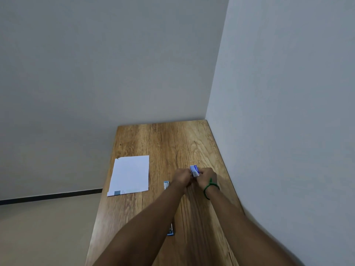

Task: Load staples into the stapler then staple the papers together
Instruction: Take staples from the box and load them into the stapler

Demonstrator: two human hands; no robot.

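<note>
Both hands meet over the right half of the wooden surface (pixel 165 143), close to the wall (pixel 288 112) that runs along its right edge. Between them they hold a small staple box (pixel 195 170), white and blue with a touch of red, raised a little above the wood. The left hand (pixel 182 177) has its fingers curled in against the box's left side, and the right hand (pixel 206 176) grips it from the right with its fingers bent round the near end. The fingertips are too small and blurred to show whether the box is open or closed. A green cord bracelet (pixel 210 186) is tied round the right wrist.

The stapler (pixel 166 185), blue and metal, lies on the surface just left of the hands and nearer the person. The left forearm crosses over its middle, so only one end shows beyond the arm and another blue and metal piece shows below it, near the bottom of the view. I cannot tell whether it is folded open or shut.

The papers (pixel 131 174) lie flat in a white stack on the left side of the surface, well apart from the hands, the near corner reaching the left edge. A dark printed block and faint lines mark the bottom margin of the top sheet
</note>
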